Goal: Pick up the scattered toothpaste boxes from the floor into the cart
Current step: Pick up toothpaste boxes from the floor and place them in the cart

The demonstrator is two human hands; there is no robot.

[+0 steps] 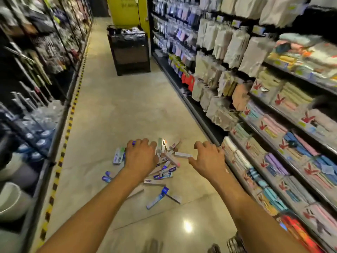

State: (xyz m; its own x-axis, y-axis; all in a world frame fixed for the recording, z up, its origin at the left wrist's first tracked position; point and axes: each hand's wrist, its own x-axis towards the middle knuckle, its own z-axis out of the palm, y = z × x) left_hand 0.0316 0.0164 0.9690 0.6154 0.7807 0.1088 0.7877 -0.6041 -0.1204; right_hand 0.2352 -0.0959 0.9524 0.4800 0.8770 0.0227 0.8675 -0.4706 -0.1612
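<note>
Toothpaste boxes [155,182] lie scattered on the floor [127,106] of a shop aisle. Around fifteen can be made out, but motion blur and the tangled heap in the middle rule out an exact count. Two lie side by side at the left of the heap, two blue ends lie nearer left, and about four lie apart on the near side.

Two bare hands reach out over the pile. The left hand [141,156] has its fingers curled down over the heap's left part, with a patch of blue at the fingertips; I cannot tell whether it grips a box. The right hand [207,159] is to the right of the heap, fingers loosely bent and holding nothing, its thumb tip just beside the end of a white box [183,154].

A bit of dark wire mesh [234,241] shows at the bottom edge; what it belongs to cannot be told.

Shelves of packed towels [284,147] line the right side and dark shelves [32,110] the left, edged by yellow-and-black tape [73,110]. A black display bin [130,52] stands in the aisle beyond, before a yellow pillar [125,10].
</note>
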